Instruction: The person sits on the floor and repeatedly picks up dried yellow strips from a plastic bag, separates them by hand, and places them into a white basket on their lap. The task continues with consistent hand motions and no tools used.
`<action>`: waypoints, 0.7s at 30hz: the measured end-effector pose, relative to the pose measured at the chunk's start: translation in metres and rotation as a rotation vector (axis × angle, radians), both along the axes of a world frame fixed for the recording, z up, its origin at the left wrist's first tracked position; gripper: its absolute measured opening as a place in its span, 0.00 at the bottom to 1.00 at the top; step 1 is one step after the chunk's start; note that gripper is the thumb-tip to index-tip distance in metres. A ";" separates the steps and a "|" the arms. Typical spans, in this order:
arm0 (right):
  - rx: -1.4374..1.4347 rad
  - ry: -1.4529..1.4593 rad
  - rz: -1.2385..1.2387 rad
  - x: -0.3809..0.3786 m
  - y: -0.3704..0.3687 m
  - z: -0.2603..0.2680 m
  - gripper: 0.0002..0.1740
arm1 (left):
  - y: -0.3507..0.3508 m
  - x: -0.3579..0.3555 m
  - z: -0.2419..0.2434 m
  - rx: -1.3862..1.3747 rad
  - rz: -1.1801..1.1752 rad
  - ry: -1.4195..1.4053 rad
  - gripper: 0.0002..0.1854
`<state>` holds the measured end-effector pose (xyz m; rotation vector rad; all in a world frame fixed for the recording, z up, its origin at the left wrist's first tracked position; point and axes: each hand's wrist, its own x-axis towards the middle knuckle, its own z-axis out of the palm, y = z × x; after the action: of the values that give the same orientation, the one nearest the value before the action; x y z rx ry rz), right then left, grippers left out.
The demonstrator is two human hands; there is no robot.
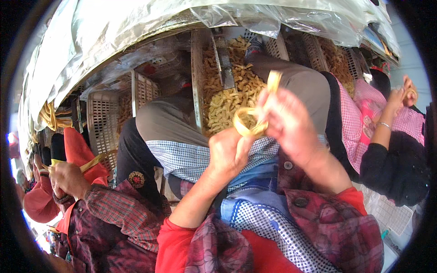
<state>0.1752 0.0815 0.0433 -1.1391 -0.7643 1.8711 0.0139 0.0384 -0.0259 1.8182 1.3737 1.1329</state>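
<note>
A flat, pliable yellow strip (241, 125) is bent into a loop between my two hands above my lap. My left hand (226, 149) pinches the lower side of the loop between thumb and fingers. Blurred, my right hand (290, 124) grips the strip on the other side, and one end of it sticks up past the fingers. Beyond the hands, a heap of short knotted yellow pieces (223, 107) lies between my knees. Paler pieces lie at the near side of this heap, browner ones farther back.
A plastic-covered table (136, 37) arches over my legs. A wooden post (197, 75) and a perforated plastic crate (102, 119) stand left of the heap. Co-workers sit close on both sides; a hand (68, 179) at left holds a strip. More strips (51, 116) hang at the table's left edge.
</note>
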 end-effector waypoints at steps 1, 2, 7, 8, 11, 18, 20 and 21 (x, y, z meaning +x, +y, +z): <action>-0.123 0.207 -0.265 0.008 0.016 0.006 0.10 | -0.007 -0.012 0.000 -0.085 -0.056 -0.013 0.22; 0.026 0.290 -0.204 0.026 0.029 0.001 0.10 | -0.013 -0.019 0.008 -0.484 -0.016 -0.262 0.20; 0.184 0.374 0.042 0.026 0.034 0.001 0.13 | 0.013 -0.032 0.019 -0.359 -0.267 0.192 0.19; 0.229 0.290 0.027 0.023 0.042 -0.006 0.13 | 0.018 -0.031 0.026 -0.512 -0.252 0.040 0.15; 0.445 -0.048 0.072 0.022 0.087 -0.036 0.15 | 0.039 -0.052 0.018 -0.432 -0.122 -0.168 0.12; 0.742 -0.924 0.014 -0.007 0.106 -0.074 0.15 | 0.081 -0.070 -0.016 -0.527 0.227 -0.336 0.09; 0.629 -0.977 0.123 0.005 0.081 -0.076 0.15 | 0.060 -0.070 -0.035 -0.552 0.315 -0.267 0.10; 0.652 -0.927 0.171 0.021 0.074 -0.075 0.17 | 0.044 -0.075 -0.037 -0.598 0.379 -0.331 0.10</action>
<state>0.1966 0.1553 -0.0319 -1.4858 -1.8573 0.9722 -0.0614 0.0820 -0.0628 0.9329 1.6620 0.9963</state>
